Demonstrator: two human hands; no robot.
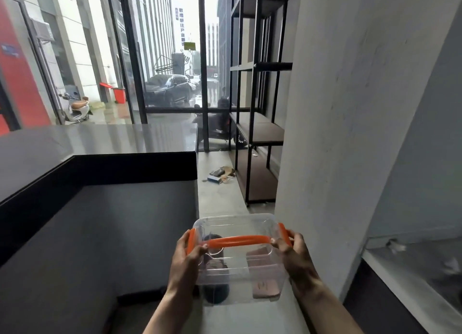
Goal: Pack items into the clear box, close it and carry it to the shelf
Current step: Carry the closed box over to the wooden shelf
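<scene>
Your left hand [186,255] and right hand [293,252] each keep a closed grip on an orange side latch of the lidded clear plastic box [240,256], carried in mid-air. Packing looks done; walk on to the black metal shelf [260,133] ahead.

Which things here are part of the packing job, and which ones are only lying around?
Part of the job:
- clear box with orange handle
- left hand and right hand, both gripping the box ends
- black shelf ahead

Lying about:
- scraps on the floor
- dark counter
- scooter outside
</scene>
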